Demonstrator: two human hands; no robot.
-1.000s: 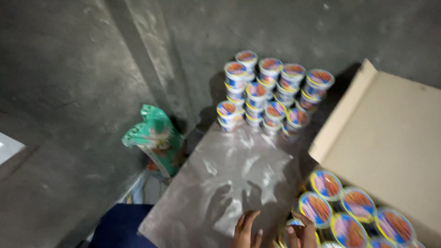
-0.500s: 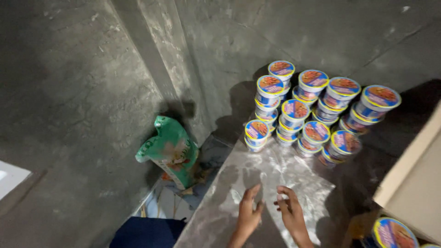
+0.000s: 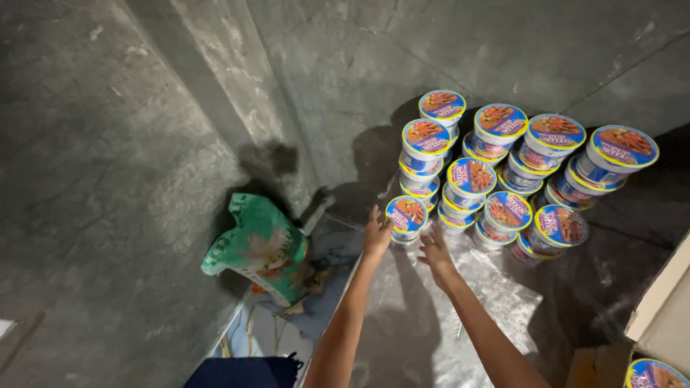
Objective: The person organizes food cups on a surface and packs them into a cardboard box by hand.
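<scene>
- A person reaches both bare arms toward a stack of cups (image 3: 503,169) with printed lids, piled in tiers against a grey concrete wall (image 3: 144,144).
- The left hand (image 3: 376,233) touches the nearest cup (image 3: 406,219) at the front left corner of the pile; its fingers are spread and loose along the cup's side, not yet wrapped around it.
- The right hand (image 3: 435,255) hovers open just beside that same cup, fingers fanned, holding nothing.
- The cups stand on a crinkled silver sheet (image 3: 460,316); a green sack (image 3: 259,248) slumps in the gap to the left, and a cardboard box (image 3: 665,309) with one more cup shows at the right edge.
- Judging by the tight stacking, a clean job means steadying the corner cup squarely from both sides and keeping clear of the tiers behind.
</scene>
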